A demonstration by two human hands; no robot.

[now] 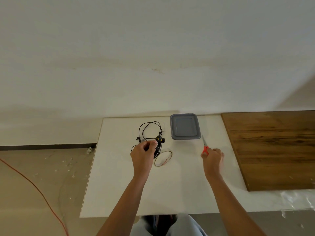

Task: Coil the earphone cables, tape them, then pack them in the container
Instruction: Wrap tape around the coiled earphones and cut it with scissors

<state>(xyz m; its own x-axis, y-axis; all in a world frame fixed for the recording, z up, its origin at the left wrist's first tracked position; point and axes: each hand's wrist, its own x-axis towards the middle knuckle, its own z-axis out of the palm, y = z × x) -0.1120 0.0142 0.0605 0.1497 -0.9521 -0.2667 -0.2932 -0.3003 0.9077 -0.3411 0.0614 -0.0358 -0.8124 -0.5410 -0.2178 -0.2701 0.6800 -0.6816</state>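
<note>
Left hand pinches black earphone cables mid-table, loose loop lying beyond it, tape roll just beside; right hand curled round red scissors, near lidded grey container.

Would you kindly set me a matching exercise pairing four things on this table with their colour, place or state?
Things:
1 scissors
2 container
3 tape roll
4 earphones

Descriptions:
A held by the left hand
B grey, near the far edge of the table
C red handles, at the right hand
D lying flat between the two hands

Pairs: 1-C, 2-B, 3-D, 4-A
</note>
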